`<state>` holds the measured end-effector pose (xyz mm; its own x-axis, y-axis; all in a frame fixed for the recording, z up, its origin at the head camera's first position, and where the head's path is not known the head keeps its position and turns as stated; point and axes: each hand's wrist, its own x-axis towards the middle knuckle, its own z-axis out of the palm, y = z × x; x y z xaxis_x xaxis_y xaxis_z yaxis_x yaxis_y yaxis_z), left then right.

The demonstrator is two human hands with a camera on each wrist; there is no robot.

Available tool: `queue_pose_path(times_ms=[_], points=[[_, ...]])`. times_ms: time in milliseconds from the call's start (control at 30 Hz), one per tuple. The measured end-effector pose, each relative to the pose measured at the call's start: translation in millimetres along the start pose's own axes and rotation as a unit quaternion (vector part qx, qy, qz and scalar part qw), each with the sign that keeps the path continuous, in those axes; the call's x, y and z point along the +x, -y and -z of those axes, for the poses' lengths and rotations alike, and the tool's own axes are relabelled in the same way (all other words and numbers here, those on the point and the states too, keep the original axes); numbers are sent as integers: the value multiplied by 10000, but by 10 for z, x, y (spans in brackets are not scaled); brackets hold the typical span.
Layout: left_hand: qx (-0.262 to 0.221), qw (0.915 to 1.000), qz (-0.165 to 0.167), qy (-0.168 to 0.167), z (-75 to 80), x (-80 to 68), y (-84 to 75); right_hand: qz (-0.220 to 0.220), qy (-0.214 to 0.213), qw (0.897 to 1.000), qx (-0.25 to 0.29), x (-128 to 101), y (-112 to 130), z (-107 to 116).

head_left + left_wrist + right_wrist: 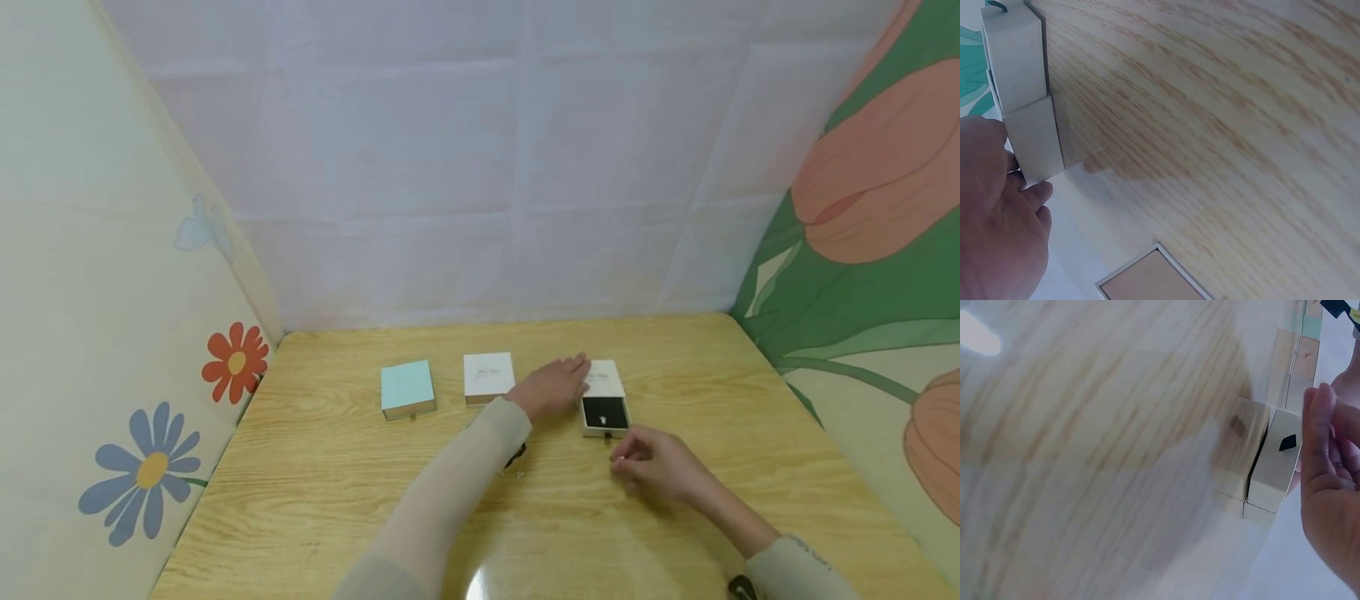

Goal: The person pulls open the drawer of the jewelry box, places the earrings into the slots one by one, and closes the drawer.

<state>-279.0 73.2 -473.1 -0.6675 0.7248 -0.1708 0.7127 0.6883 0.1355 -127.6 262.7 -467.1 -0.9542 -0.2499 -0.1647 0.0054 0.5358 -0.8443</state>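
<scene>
The left hand [553,388] lies with fingers straight on the sleeve [604,377] of a white box, holding it against the table [315,475]. The box's drawer [605,415] is slid out toward the person, showing a black lining with a small pale item in it. The right hand [654,463] hovers just in front of the drawer, fingers loosely curled; whether they pinch anything cannot be told. A second white box [488,377] and a teal box [407,388] sit to the left.

Glossy wood-grain table [360,500], matt cardboard box [606,383]
</scene>
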Motion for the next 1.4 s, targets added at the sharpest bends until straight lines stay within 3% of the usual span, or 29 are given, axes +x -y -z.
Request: queue_pose_path(times_ms=[267, 533, 1133, 1400], points=[[-32, 10000, 37, 30, -38, 39, 23, -152, -248, 9996, -58, 48, -18, 33], [65, 10000, -27, 11, -26, 37, 29, 90, -278, 9990, 349, 86, -27, 85], [76, 10000, -31, -38, -57, 71, 53, -70, -397, 9971, 650, 182, -35, 155], [66, 10000, 40, -29, -66, 74, 46, 15, -531, 9971, 538, 243, -39, 166]])
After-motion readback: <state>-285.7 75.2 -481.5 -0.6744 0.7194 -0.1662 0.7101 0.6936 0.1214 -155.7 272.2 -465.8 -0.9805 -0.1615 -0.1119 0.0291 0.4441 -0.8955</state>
